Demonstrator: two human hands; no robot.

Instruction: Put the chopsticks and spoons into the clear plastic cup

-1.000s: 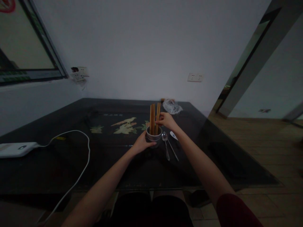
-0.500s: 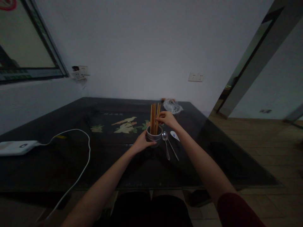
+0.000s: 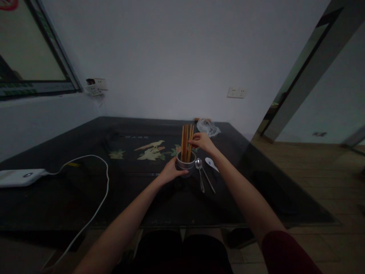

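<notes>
A metal cup (image 3: 186,166) stands on the dark table, and several wooden chopsticks (image 3: 184,142) rise upright out of it. My left hand (image 3: 171,172) is wrapped round the cup's left and near side, the thumb across its front. Above the rim, my right hand (image 3: 202,141) pinches chopsticks at the right of the bunch; how many it grips I cannot tell. Just right of the cup lie two metal spoons (image 3: 199,164), side by side. A white spoon (image 3: 210,163) with a blue mark rests beyond them, partly behind my right forearm.
A crumpled clear plastic bag (image 3: 208,128) lies at the table's far edge by the wall. At the left, a white power bank (image 3: 21,178) trails a white cable (image 3: 107,179) over the near edge. A dark flat object (image 3: 273,192) lies at the right.
My right hand has shifted very slightly, and more of the white spoon shows beside the forearm. My left hand keeps its hold on the cup.
</notes>
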